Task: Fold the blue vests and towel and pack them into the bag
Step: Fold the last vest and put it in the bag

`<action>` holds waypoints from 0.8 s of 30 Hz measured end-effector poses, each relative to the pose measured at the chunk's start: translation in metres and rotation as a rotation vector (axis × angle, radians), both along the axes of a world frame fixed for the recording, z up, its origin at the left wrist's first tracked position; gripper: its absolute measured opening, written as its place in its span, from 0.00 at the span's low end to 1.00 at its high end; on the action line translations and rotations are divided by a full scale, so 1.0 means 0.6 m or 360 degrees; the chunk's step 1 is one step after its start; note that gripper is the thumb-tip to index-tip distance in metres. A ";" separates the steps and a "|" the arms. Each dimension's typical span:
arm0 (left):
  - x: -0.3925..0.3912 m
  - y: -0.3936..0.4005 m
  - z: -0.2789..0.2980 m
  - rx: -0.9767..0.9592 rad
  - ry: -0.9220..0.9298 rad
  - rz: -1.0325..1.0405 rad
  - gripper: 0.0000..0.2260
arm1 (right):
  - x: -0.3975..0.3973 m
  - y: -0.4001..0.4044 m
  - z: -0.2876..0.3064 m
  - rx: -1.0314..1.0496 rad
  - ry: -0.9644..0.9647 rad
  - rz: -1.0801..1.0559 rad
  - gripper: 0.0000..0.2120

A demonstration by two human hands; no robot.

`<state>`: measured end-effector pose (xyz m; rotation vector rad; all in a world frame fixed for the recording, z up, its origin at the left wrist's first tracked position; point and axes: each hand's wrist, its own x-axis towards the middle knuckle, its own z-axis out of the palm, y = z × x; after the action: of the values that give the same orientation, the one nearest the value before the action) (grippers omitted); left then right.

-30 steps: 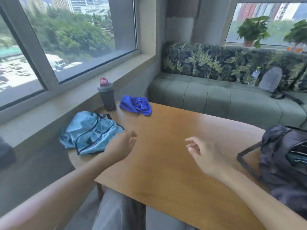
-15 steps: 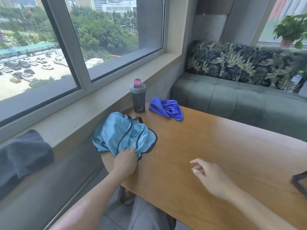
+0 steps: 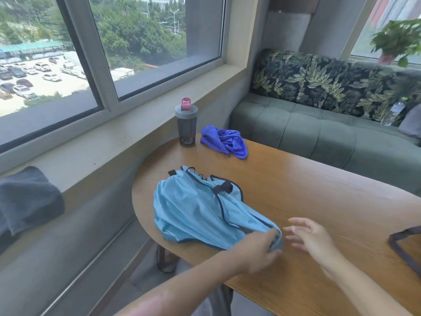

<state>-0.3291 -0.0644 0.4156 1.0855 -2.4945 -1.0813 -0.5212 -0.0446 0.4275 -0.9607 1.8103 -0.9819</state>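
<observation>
A heap of light blue vests [image 3: 196,210] with dark trim lies on the left end of the wooden table [image 3: 307,192]. My left hand [image 3: 257,249] grips the near right corner of the heap and has stretched it toward me. My right hand [image 3: 312,240] hovers open just right of that corner, fingers spread, touching nothing. A crumpled dark blue towel [image 3: 225,142] sits at the table's far edge. Only a dark strap of the bag [image 3: 401,249] shows at the right edge.
A grey shaker bottle [image 3: 186,126] with a pink cap stands beside the towel by the window sill [image 3: 136,137]. A green sofa [image 3: 319,131] runs behind the table. A dark grey cloth [image 3: 25,199] lies on the ledge at left.
My left hand has taken hold of the vests' near edge and pulled it right along the table. My right hand moved in toward that corner. The view swung left, so most of the bag left the frame.
</observation>
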 end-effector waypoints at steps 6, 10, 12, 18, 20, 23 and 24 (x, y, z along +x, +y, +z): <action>-0.012 0.062 0.015 -0.0169 0.0124 -0.0324 0.10 | -0.027 0.035 0.000 -0.0088 0.0203 -0.0060 0.09; 0.077 0.011 0.001 -0.0933 0.0153 0.0092 0.12 | -0.008 0.067 0.003 -0.0283 0.0777 0.0131 0.08; 0.138 -0.033 -0.009 -0.1140 -0.0023 0.0400 0.19 | 0.017 0.078 0.002 -0.0335 0.0911 0.0291 0.06; 0.254 -0.093 -0.020 -0.1165 -0.0614 0.0353 0.14 | 0.070 0.080 -0.055 -0.0153 0.1359 0.0953 0.25; 0.257 -0.093 -0.019 -0.1203 -0.0636 0.0259 0.08 | 0.067 0.076 -0.069 -0.0233 0.1403 0.0922 0.15; 0.245 -0.086 0.013 -0.1143 -0.0535 0.0219 0.11 | 0.041 0.070 -0.046 -0.0259 0.1283 0.0830 0.03; 0.236 -0.080 0.035 -0.1078 -0.0485 0.0226 0.14 | 0.025 0.068 -0.028 -0.0222 0.1196 0.0787 0.05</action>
<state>-0.1877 -0.1125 0.4367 1.2290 -2.6263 0.0035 -0.5061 -0.0040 0.4105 -1.9388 1.9284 -0.4546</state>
